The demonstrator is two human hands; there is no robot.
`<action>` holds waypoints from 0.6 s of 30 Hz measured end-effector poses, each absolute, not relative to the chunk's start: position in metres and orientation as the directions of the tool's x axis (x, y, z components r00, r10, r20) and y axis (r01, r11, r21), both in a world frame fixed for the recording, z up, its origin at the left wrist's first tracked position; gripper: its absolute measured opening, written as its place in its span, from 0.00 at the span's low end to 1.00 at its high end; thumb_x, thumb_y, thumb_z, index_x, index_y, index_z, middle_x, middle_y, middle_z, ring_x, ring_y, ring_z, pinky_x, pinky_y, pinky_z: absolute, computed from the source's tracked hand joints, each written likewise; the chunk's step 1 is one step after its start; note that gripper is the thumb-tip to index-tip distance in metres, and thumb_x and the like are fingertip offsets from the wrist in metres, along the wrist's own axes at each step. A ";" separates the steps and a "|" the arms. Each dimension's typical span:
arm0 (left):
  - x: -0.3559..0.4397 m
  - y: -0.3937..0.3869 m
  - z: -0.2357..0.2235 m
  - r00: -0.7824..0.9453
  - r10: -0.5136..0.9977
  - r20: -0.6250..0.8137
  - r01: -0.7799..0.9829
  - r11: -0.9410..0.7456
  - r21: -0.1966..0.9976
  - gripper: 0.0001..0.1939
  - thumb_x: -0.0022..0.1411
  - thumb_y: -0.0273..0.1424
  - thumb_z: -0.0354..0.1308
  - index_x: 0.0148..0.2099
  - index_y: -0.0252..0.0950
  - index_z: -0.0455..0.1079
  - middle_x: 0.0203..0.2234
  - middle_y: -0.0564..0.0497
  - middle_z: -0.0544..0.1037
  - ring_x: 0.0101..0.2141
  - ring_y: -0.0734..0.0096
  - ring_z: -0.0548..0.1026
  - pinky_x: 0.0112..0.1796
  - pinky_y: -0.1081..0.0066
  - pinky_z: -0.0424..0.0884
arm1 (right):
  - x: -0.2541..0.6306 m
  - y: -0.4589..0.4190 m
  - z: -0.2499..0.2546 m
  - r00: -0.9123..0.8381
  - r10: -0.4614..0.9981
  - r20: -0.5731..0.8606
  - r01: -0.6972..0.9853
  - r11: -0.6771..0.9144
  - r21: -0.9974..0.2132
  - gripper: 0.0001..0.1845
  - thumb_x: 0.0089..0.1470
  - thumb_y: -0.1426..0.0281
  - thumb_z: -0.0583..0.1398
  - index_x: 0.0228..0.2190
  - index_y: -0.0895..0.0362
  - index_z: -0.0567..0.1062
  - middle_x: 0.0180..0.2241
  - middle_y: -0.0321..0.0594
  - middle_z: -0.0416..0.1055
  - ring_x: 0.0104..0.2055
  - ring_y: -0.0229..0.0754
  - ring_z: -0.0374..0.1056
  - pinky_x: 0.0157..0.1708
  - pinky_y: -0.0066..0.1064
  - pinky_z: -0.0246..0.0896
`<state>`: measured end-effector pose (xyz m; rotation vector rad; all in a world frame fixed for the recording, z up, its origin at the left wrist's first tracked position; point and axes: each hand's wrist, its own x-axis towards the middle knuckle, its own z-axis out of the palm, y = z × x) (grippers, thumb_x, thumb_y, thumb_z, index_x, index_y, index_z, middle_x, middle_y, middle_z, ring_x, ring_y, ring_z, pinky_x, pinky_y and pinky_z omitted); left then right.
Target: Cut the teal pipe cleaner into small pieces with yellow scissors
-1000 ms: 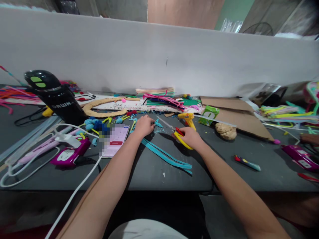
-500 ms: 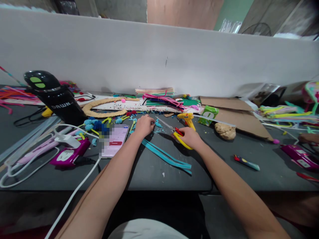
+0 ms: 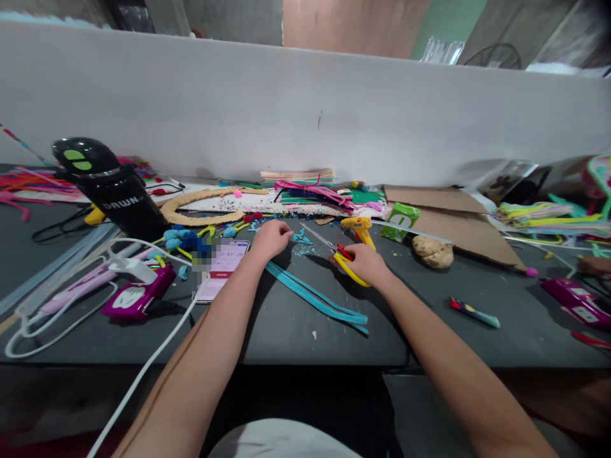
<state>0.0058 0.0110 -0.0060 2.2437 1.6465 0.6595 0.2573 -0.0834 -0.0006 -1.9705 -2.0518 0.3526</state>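
Observation:
My right hand [image 3: 365, 264] grips scissors [image 3: 351, 268] with yellow and red handles. Their blades point up and left, toward a small heap of cut light-blue bits [image 3: 301, 238]. Just left of that heap is my left hand [image 3: 272, 239], thumb and fingers pinched together; whatever may be between them is too small to make out. Several long light-blue pipe cleaners [image 3: 317, 299] lie on the table between my forearms, their far ends beside my left wrist.
Left are a phone [image 3: 224, 273], a purple power adapter [image 3: 138, 296], white cables and a black tumbler [image 3: 117, 194]. A yellow glue gun [image 3: 361, 229], green box [image 3: 400, 221], cardboard [image 3: 482, 238] and cutter [image 3: 474, 312] lie right. A tan ring [image 3: 200, 219] lies behind.
My left hand has shifted slightly left, away from the blue bits. My right hand and the scissors have hardly moved; the whole view has shifted a little.

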 end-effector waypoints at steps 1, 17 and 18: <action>0.005 0.012 -0.006 0.233 0.954 0.191 0.804 -0.299 0.514 0.11 0.59 0.36 0.56 0.36 0.37 0.77 0.33 0.47 0.80 0.34 0.65 0.74 0.35 0.69 0.65 | 0.257 -0.084 0.000 -0.024 0.999 0.027 0.932 0.032 -0.362 0.26 0.49 0.44 0.57 0.25 0.54 0.77 0.24 0.38 0.72 0.27 0.38 0.63 0.23 0.28 0.45; 0.013 -0.001 0.011 0.201 0.947 0.251 0.549 -0.321 0.772 0.13 0.61 0.37 0.51 0.31 0.33 0.70 0.21 0.53 0.71 0.24 0.73 0.65 0.27 0.72 0.59 | 0.254 -0.085 0.003 -0.003 1.000 0.023 0.931 0.011 -0.364 0.23 0.48 0.46 0.59 0.28 0.52 0.78 0.27 0.37 0.75 0.29 0.40 0.66 0.23 0.28 0.47; 0.013 -0.002 0.011 0.197 0.940 0.278 0.556 -0.340 0.758 0.13 0.61 0.36 0.51 0.32 0.34 0.70 0.22 0.53 0.71 0.24 0.73 0.65 0.28 0.72 0.60 | 0.254 -0.085 0.003 0.000 1.000 0.020 0.932 0.008 -0.362 0.23 0.48 0.46 0.59 0.28 0.52 0.78 0.28 0.37 0.75 0.29 0.40 0.66 0.24 0.28 0.47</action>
